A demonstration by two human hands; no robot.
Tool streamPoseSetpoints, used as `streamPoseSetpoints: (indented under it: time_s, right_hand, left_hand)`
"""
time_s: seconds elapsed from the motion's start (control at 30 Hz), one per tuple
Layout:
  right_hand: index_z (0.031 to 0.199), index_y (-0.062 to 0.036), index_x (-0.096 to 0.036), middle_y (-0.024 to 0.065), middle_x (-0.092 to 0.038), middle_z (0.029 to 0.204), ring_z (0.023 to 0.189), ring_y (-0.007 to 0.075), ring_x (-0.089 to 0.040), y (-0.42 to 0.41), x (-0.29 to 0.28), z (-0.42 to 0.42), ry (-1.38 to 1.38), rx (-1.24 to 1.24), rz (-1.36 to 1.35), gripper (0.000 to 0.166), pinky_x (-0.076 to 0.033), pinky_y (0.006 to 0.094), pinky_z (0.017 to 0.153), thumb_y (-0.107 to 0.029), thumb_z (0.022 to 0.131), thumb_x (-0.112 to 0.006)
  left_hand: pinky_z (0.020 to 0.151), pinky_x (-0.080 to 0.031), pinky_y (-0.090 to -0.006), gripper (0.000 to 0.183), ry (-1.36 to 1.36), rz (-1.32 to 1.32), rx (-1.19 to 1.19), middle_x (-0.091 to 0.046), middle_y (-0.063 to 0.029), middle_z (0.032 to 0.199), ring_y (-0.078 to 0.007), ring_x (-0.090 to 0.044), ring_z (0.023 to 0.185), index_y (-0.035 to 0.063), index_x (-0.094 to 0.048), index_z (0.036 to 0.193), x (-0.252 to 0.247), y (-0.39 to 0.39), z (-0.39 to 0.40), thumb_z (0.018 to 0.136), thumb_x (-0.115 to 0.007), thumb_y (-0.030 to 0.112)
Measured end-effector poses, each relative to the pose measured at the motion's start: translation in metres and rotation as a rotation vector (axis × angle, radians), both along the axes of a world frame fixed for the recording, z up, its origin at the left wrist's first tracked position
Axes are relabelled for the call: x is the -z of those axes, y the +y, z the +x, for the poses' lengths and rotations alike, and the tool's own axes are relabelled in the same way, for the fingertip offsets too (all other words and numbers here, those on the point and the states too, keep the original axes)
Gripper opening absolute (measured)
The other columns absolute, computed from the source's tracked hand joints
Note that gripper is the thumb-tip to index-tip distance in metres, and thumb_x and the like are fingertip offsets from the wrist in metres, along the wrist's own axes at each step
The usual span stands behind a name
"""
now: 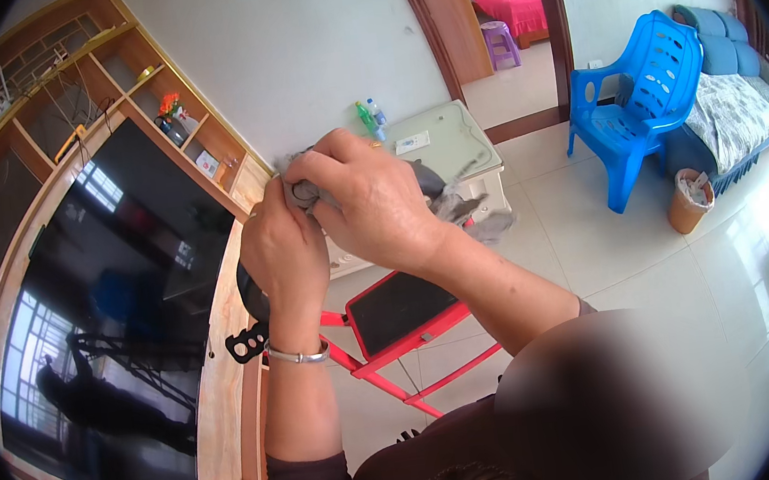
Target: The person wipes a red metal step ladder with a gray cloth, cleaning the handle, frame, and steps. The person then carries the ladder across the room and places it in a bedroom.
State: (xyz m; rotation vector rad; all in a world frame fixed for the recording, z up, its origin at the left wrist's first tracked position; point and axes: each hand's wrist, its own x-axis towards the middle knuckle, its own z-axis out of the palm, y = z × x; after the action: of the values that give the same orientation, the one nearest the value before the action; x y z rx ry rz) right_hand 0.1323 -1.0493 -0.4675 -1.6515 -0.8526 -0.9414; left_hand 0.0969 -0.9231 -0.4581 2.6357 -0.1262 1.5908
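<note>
My left hand (286, 251), with a metal bracelet on the wrist, and my right hand (373, 198) are raised close together in front of me. Both pinch a small grey bundle (304, 191), which looks like fabric; a thin dark ring shows on it. My fingers hide much of the bundle. Past my right wrist are blurred grey, cloth-like pieces (477, 211); whether they join the bundle I cannot tell. Below my hands stands a red stepladder with a black tread (403, 309). A black piece with holes (247, 344) sits beside my left wrist.
A wooden wall cabinet (229, 371) with a large television (121, 298) rises at my left. Behind my hands is a glass-topped table (436, 127) bearing bottles (371, 119). Rightward are a blue plastic chair (646, 103), a lined waste bin (691, 201) and a sofa (732, 108).
</note>
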Motion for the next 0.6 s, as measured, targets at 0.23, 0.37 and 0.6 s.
streamPoseSetpoints:
  time_s: [0.23, 0.37, 0.6]
  right_hand:
    - [0.103, -0.0068, -0.061, 0.0124, -0.062, 0.088, 0.075, 0.0243, -0.062, -0.015, -0.015, 0.074, 0.563, -0.232, 0.354, 0.023, -0.051, 0.0364, 0.067, -0.005, 0.081, -0.054]
    - [0.106, -0.0019, -0.058, 0.0075, -0.062, 0.087, 0.075, 0.0156, -0.059, -0.007, -0.045, 0.055, 0.767, -0.652, 0.668, 0.023, -0.05, 0.0313, 0.064, -0.004, 0.084, -0.051]
    - [0.109, -0.0088, -0.064, 0.0213, -0.054, 0.114, 0.099, 0.0378, -0.055, -0.019, -0.001, 0.04, 0.077, -0.1, 0.022, 0.033, -0.046, 0.0449, 0.088, -0.031, 0.084, -0.064]
  left_hand:
    - [0.085, -0.041, -0.0421, 0.043, -0.071, 0.03, 0.133, -0.063, -0.0123, 0.106, -0.0298, -0.058, 0.097, 0.0068, -0.054, 0.117, 0.004, -0.011, -0.002, 0.091, -0.059, 0.041]
    - [0.1, -0.025, -0.0469, 0.061, -0.116, 0.159, 0.046, -0.047, -0.0141, 0.127, -0.0334, -0.038, 0.119, 0.0043, -0.052, 0.111, 0.036, -0.023, -0.022, 0.072, -0.075, 0.046]
    - [0.086, -0.04, -0.0421, 0.02, -0.002, -0.098, 0.342, -0.061, -0.0085, 0.097, -0.0301, -0.055, 0.095, 0.0048, -0.058, 0.094, 0.01, -0.013, -0.026, 0.077, -0.069, 0.006]
